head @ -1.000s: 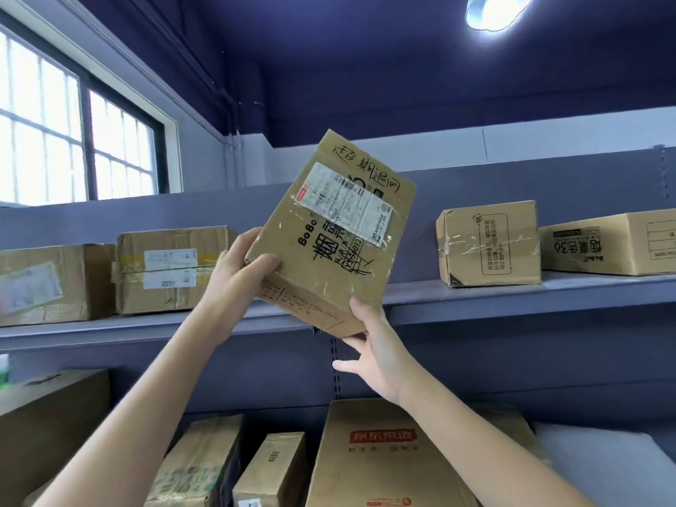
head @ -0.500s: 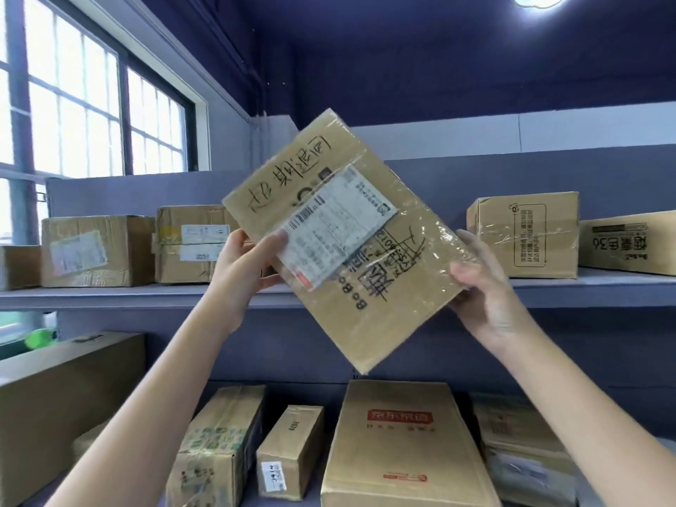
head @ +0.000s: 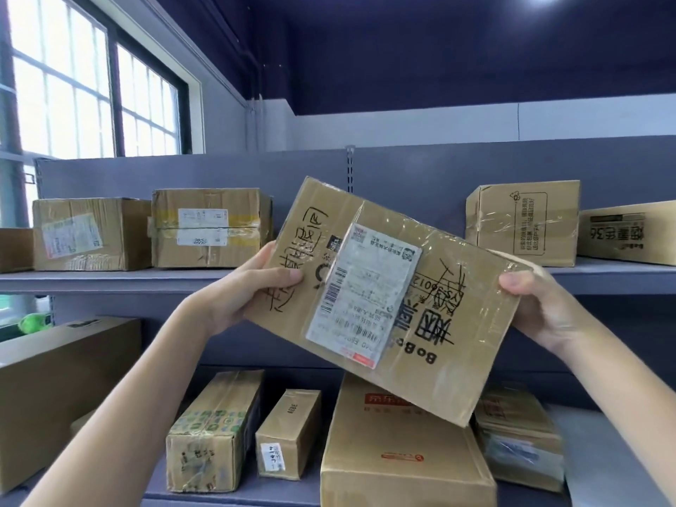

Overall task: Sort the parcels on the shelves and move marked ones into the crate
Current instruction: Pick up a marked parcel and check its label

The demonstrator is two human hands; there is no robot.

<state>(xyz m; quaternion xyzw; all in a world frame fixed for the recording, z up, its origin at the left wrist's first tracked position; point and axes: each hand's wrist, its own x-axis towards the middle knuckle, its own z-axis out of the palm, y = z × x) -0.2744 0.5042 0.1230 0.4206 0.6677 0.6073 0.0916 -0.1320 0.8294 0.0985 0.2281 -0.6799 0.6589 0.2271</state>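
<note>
Both hands gripped the marked parcel (head: 387, 298) at centre frame, left hand (head: 245, 290) and right hand (head: 537, 305) curled round opposite ends, tilted before the upper shelf (head: 109, 279).

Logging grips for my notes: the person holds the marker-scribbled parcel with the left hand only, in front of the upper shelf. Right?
Not quite. In the head view both hands hold the parcel: left hand on its left edge, right hand on its right edge. It is in front of the upper shelf.
</note>
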